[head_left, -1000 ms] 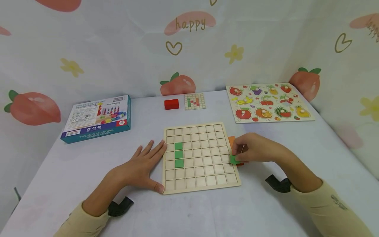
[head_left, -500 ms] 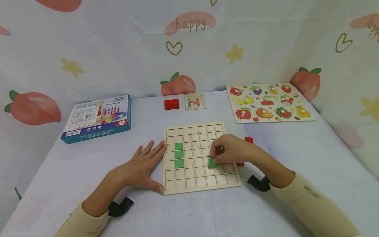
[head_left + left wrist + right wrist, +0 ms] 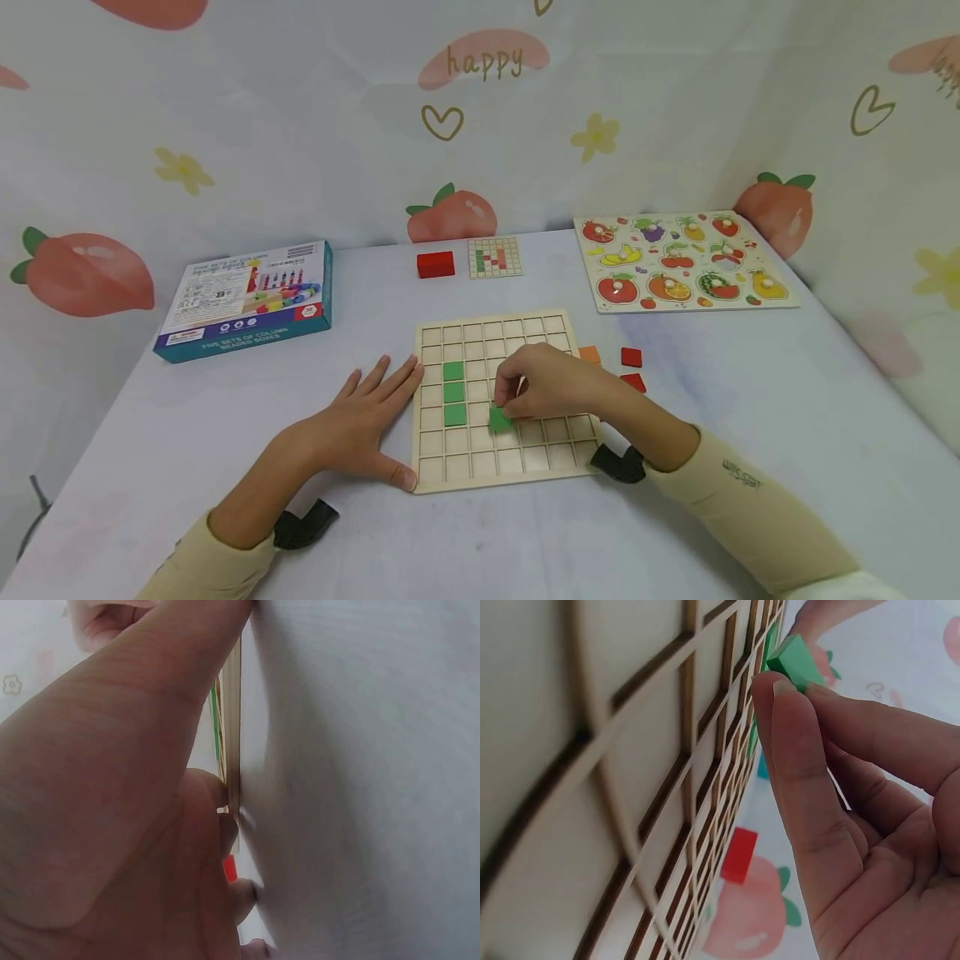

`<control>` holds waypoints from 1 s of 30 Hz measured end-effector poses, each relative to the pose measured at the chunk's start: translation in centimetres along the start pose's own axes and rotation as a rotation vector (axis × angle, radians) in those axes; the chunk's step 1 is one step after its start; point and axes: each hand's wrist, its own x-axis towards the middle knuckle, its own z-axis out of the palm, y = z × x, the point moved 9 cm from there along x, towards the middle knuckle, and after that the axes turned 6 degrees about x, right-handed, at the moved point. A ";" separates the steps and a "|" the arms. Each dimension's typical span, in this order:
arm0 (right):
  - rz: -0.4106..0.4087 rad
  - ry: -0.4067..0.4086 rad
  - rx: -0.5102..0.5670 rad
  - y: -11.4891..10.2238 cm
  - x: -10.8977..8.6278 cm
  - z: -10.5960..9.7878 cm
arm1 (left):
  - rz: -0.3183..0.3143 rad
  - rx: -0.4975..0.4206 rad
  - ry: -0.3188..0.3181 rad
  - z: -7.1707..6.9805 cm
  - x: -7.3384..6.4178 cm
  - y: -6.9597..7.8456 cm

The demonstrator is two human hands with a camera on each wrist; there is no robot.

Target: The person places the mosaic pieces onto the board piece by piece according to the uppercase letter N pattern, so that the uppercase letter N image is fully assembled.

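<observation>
A wooden grid board (image 3: 457,482) lies on the table, with a column of three green square tiles (image 3: 453,392) in its left part. My right hand (image 3: 543,383) pinches another green tile (image 3: 798,661) between thumb and fingertips, above the board and to the right of that column. My left hand (image 3: 356,425) lies spread at the board's left side, thumb at the near corner and fingertips touching the edge. In the left wrist view the left hand (image 3: 127,810) hides most of the board.
Right of the board lie red tiles (image 3: 632,357) and an orange tile (image 3: 590,354), partly behind the right arm. Farther back are a red block (image 3: 436,264), a small pattern card (image 3: 495,257) and a fruit puzzle board (image 3: 682,262). A boxed bead set (image 3: 247,300) sits at the left.
My right hand has carried the green tile leftward from the board's right edge to over its middle, uncovering the red tiles. My left hand has stayed in place.
</observation>
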 end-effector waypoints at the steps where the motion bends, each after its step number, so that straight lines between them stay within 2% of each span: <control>1: -0.007 -0.002 -0.002 -0.3 0.2 0.2 | 0.001 0.001 0.001 0.0 0.0 0.0; 10: -0.067 -0.035 -0.056 -2.6 2.1 2.1 | 0.005 -0.015 -0.005 0.0 -0.1 0.1; 15: -0.071 -0.056 -0.061 -3.2 2.8 3.4 | 0.009 -0.018 0.000 -0.1 -0.1 0.1; 24: -0.081 -0.067 -0.095 -3.7 3.1 4.4 | 0.011 -0.016 0.002 -0.1 -0.1 0.0; 30: -0.068 -0.051 -0.174 -3.9 3.1 4.6 | 0.013 -0.022 0.000 -0.1 -0.1 0.0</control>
